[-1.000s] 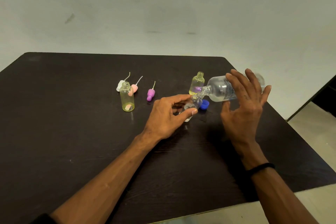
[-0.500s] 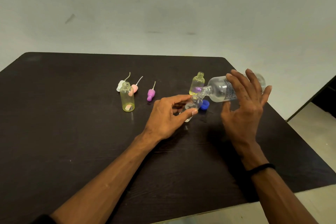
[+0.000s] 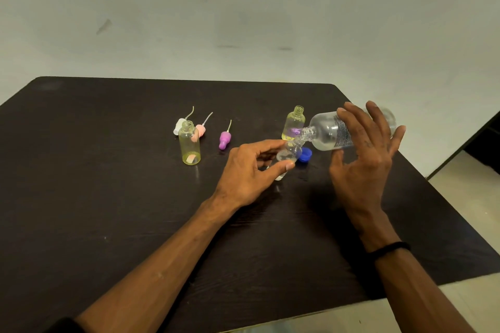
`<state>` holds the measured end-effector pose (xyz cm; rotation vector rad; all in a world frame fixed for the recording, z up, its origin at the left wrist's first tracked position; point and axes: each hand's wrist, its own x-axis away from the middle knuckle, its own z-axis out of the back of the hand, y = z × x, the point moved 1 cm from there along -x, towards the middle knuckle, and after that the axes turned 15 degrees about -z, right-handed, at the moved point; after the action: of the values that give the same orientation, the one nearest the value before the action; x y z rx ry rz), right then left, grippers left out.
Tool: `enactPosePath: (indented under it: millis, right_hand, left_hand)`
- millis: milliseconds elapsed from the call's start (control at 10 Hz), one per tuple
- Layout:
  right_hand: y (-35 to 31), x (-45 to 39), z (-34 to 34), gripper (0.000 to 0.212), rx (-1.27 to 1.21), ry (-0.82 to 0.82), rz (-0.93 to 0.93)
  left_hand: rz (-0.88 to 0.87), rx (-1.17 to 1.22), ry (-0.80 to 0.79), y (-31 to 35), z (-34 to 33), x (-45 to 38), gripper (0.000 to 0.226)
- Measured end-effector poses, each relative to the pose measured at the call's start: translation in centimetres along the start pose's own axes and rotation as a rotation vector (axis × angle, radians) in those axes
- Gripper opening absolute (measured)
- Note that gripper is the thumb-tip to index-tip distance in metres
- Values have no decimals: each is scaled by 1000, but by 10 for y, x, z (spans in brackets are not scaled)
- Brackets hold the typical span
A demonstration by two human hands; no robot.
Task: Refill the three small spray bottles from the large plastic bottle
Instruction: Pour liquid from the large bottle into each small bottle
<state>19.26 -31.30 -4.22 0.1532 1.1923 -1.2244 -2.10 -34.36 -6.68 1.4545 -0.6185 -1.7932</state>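
Note:
My right hand [image 3: 362,159] grips the large clear plastic bottle [image 3: 324,134], tipped almost level with its open neck pointing left and down. That neck meets the mouth of a small clear spray bottle [image 3: 290,153], which my left hand [image 3: 250,170] pinches between thumb and fingers, tilted over the table. A second small yellowish bottle [image 3: 294,123] stands uncapped just behind them. The third yellowish bottle [image 3: 190,144] stands uncapped further left.
Three spray tops with thin dip tubes lie behind the left bottle: white [image 3: 179,127], pink [image 3: 201,129] and purple [image 3: 225,139]. A blue cap [image 3: 305,155] lies under the large bottle's neck. The dark table [image 3: 108,197] ends close on the right, with floor beyond.

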Motion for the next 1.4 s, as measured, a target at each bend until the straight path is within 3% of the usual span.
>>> enactPosePath:
  millis: [1400]
  right_hand:
    - [-1, -1, 0, 80, 9, 3, 2]
  left_hand:
    - [-10, 3, -12, -1, 1, 1, 46]
